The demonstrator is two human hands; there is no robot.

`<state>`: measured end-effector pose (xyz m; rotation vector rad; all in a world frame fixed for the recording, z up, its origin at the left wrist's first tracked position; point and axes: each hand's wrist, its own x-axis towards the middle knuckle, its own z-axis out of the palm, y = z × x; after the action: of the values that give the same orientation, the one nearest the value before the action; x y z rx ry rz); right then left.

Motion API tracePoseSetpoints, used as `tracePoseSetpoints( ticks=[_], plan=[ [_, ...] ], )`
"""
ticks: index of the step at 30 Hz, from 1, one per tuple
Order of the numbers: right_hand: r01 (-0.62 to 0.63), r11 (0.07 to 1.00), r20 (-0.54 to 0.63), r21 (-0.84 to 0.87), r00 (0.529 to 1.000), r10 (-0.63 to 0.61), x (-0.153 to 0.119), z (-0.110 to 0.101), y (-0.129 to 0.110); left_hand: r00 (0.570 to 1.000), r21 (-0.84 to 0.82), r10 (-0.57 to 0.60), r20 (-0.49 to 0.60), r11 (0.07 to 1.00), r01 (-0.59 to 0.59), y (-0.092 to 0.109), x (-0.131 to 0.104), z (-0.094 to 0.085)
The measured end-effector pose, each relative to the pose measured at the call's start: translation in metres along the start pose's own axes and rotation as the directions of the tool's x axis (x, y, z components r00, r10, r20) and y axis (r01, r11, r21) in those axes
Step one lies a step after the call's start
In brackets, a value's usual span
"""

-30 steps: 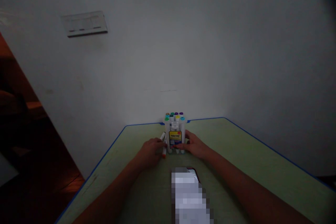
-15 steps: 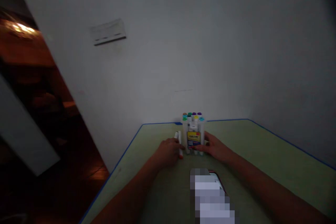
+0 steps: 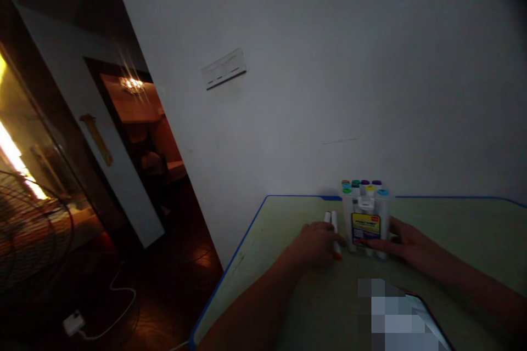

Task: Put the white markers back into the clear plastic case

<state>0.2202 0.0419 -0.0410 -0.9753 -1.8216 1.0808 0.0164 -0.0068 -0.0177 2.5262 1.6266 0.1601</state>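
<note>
A chandelier (image 3: 132,85) glows through a doorway (image 3: 109,101), right of a fan (image 3: 37,230).

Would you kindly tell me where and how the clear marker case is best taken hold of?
I'd grip the marker case low on its body, coming from the right, thumb across the front label: it stands tall and upright, and the right hand sits that way. Its left looks tighter, with two white markers and the left hand close by.

Person's bare left forearm (image 3: 261,295) and right forearm (image 3: 467,279) reach forward, converging. Left grip (image 3: 318,244) low, knuckles up, fingers bent. Right grip (image 3: 407,241) turned inward, thumb (image 3: 382,245) extended leftward, fingers partly hidden. Grips near, not touching.
</note>
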Motion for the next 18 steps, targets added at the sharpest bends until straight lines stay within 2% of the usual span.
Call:
tracePoseSetpoints(
  ticks=[4, 9, 14, 18],
  plan=[
    [0.001, 1.000, 0.000, 0.011, 1.000, -0.001, 0.002, 0.000, 0.004, 1.000, 0.010, 0.027, -0.009, 1.000, -0.027, -0.002, -0.001, 0.000],
    [0.015, 0.996, 0.012, 0.093, 1.000, -0.016, -0.004, 0.001, -0.006, 0.999, -0.016, 0.036, -0.040, 0.999, -0.037, 0.000, 0.000, -0.001],
    [-0.002, 0.994, 0.044, 0.112, 0.999, -0.003, -0.003, 0.002, -0.010, 0.999, -0.063, 0.018, -0.037, 0.998, -0.021, 0.002, 0.000, -0.005],
    [0.005, 0.994, 0.057, 0.105, 0.998, -0.011, -0.003, 0.001, -0.008, 1.000, -0.034, -0.015, -0.017, 0.999, 0.014, 0.004, -0.002, -0.006]
  ],
)
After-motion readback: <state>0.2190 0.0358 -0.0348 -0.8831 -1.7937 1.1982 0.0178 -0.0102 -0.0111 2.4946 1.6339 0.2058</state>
